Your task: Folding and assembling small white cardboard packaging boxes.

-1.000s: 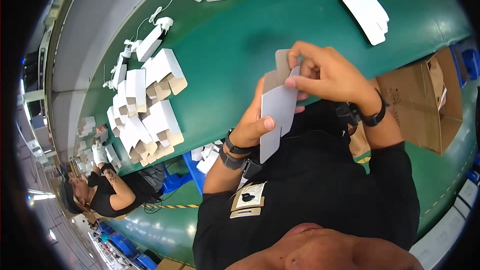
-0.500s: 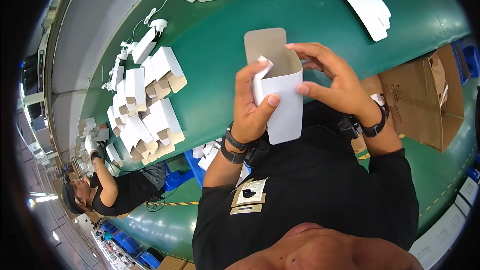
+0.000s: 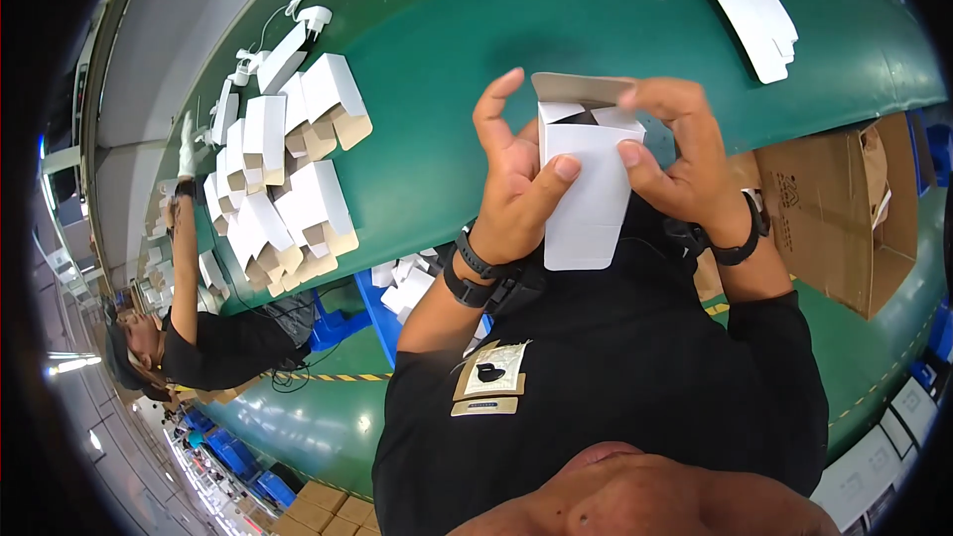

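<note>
I hold a small white carton (image 3: 586, 189) upright in front of my chest, over the near edge of the green table (image 3: 516, 30). My left hand (image 3: 516, 179) grips its left side, thumb pressed on the front face. My right hand (image 3: 675, 154) grips the right side, fingers curled over the open top, where the brown-lined lid flap and two white side flaps stand up. A black band sits on each wrist.
A heap of folded white cartons (image 3: 288, 169) lies at the left of the table. A stack of flat carton blanks (image 3: 754, 5) lies at the far right. An open brown cardboard box (image 3: 844, 208) stands at my right. Another person (image 3: 189, 328) reaches onto the table at the left.
The flat blank has been opened into a box shape and raised; both hands have shifted to its sides, and my right fingers now sit over the top flaps.
</note>
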A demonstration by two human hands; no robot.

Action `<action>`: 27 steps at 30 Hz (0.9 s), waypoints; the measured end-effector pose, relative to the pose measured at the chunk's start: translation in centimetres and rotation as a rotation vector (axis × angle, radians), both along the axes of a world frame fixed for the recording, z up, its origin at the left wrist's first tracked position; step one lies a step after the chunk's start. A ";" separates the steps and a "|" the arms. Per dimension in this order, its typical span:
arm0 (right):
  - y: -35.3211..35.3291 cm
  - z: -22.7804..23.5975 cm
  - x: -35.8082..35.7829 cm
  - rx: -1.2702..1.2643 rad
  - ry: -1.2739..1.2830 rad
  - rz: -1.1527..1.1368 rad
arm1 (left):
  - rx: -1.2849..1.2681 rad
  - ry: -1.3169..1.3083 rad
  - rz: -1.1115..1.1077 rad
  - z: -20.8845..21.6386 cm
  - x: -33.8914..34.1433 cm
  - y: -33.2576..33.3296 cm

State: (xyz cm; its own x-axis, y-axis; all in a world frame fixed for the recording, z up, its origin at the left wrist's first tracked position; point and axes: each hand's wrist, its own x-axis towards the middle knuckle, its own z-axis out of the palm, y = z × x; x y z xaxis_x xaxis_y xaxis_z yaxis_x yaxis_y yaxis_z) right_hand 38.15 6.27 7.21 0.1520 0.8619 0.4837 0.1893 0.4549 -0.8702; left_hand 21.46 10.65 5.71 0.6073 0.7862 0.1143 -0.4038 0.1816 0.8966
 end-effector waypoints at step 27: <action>0.5 1.0 2.2 -0.276 0.132 0.207 | 0.512 0.194 0.059 -2.9 -1.4 -0.2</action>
